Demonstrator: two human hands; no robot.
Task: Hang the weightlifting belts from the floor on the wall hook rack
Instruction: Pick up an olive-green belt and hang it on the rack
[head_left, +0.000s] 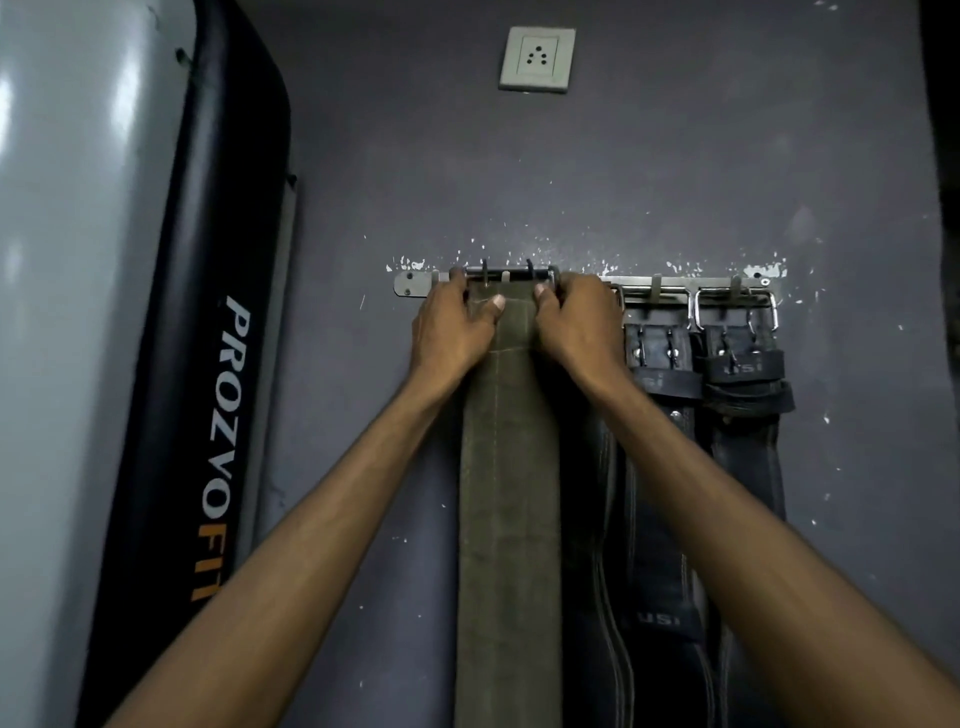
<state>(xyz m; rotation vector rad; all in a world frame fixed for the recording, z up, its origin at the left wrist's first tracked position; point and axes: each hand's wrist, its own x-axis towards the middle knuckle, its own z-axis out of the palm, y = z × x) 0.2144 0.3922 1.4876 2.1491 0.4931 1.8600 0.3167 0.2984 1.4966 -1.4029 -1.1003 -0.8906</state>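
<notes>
Head view: olive belt (509, 467) held at hook rack (410, 284).
L hand (452, 332) & R hand (576, 327) grip its top edges, thumbs on front; buckle (511, 274) just above, btwn them; strap hangs down btwn forearms.

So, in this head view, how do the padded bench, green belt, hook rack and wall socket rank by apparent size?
1. padded bench, though closeness to the camera may inflate it
2. green belt
3. hook rack, long but thin, partly covered
4. wall socket
</notes>
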